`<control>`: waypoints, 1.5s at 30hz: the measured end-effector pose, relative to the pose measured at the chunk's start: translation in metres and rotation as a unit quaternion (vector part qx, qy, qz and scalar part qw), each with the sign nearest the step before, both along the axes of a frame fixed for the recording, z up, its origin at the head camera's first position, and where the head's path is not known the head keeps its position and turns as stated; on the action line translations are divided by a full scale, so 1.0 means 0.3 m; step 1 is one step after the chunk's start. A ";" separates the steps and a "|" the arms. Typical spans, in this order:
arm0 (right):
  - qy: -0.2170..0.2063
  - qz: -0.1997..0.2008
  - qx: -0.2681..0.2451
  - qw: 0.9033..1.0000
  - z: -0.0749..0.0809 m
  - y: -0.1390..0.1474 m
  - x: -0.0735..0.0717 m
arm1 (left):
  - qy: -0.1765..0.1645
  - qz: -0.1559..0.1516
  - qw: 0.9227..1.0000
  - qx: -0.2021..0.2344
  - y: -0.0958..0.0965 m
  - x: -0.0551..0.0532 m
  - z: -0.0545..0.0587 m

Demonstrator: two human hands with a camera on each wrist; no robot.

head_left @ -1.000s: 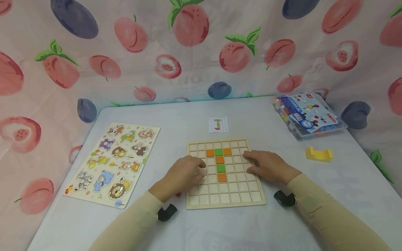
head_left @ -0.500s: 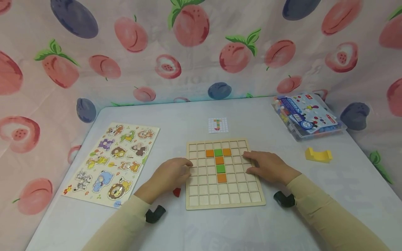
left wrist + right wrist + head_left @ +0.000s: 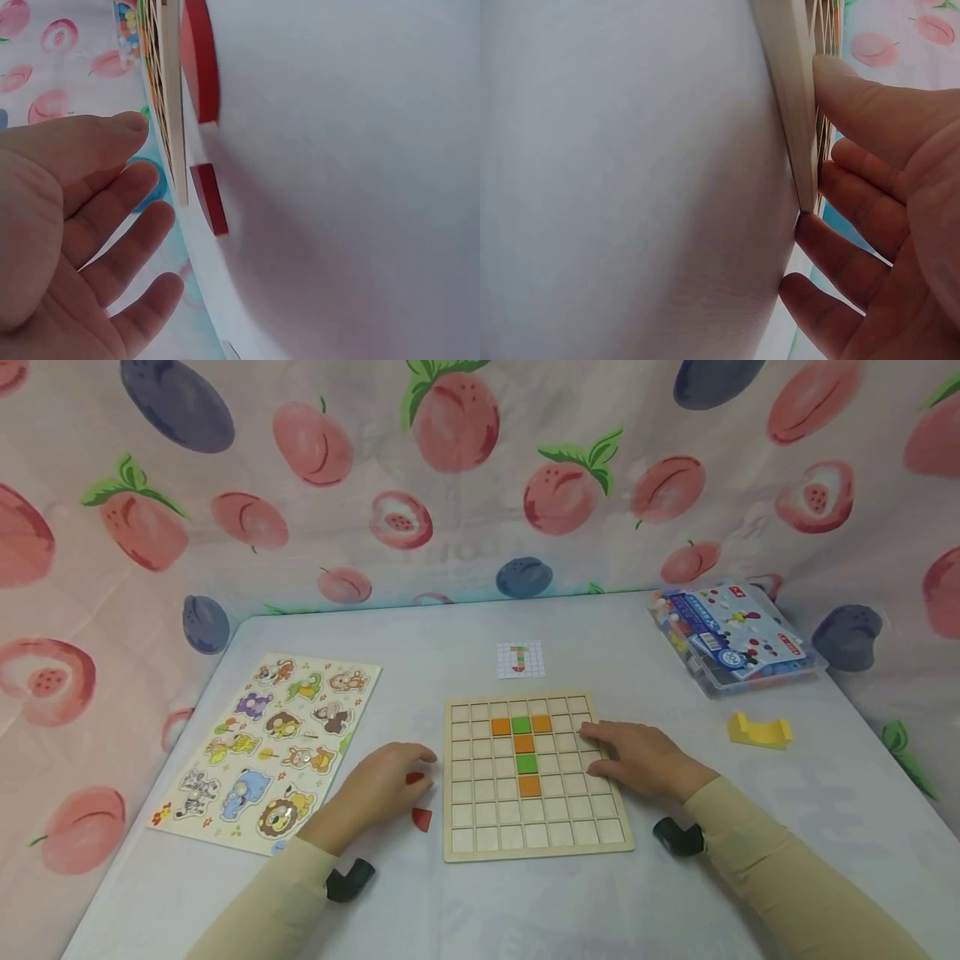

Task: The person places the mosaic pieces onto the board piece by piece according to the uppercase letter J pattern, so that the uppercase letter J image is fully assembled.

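A square wooden grid board (image 3: 540,810) lies at the middle of the table, with orange and green square tiles (image 3: 528,763) set in a T shape. Left of it, my left hand (image 3: 378,789) hovers over two red pieces, fingers loosely bent and holding nothing. The nearer red piece (image 3: 422,819) has a curved edge; the farther red piece (image 3: 415,777) is partly covered by the hand. In the left wrist view both red pieces (image 3: 208,199) lie below the fingers, apart from them. My right hand (image 3: 641,756) rests its fingertips on the board's right edge.
Behind the board lies a small card (image 3: 534,667) printed with a coloured pattern on a grid. An animal puzzle board (image 3: 300,793) lies to the left. At the back right sits a clear plastic box (image 3: 738,631) of colourful parts, with a yellow curved block (image 3: 760,732) in front.
My left hand has moved left, off the grid board and over the red pieces, which have come into sight. The right hand has stayed at the board's edge.
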State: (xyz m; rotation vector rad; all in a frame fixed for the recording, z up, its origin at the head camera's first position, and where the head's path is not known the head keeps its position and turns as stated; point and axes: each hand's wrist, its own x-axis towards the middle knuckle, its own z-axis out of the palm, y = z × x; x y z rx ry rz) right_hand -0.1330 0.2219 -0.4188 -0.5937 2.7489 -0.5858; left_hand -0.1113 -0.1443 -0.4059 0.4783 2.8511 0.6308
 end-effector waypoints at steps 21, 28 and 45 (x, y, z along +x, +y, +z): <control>-0.009 0.001 0.001 1.000 0.004 -0.001 -0.003 | 0.011 0.013 1.000 -0.014 -0.078 0.012 -0.023; -0.007 -0.002 0.003 1.000 0.003 -0.002 -0.006 | 0.008 0.015 1.000 -0.011 -0.085 0.011 -0.017; -0.008 0.001 0.000 1.000 0.003 -0.001 -0.003 | -0.010 0.024 1.000 -0.013 -0.083 0.017 -0.021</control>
